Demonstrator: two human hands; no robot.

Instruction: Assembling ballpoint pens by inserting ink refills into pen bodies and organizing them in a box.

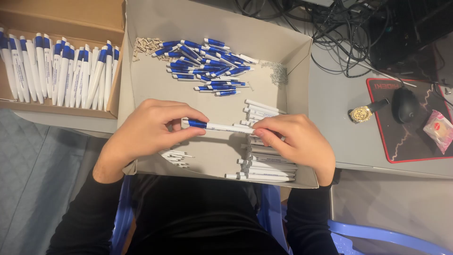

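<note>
**Both hands hold one pen over the parts box**

The left hand and the right hand hold a single blue-and-white pen level between them, above the middle of an open cardboard box. The left hand pinches the blue end with thumb and fingertips; the right hand's fingers are closed around the white end.

Inside the box, a heap of blue pen tops lies toward the far side, with a small pile of tan tips at the far left corner and a cluster of metal springs at the far right. White pen barrels are stacked under and beside the right hand, and thin white refills lie near the left wrist.

To the left, a second box holds a row of finished pens. On the grey surface to the right sit a gold wristwatch, a black mouse on its mat, and a pink wrapped packet.
</note>
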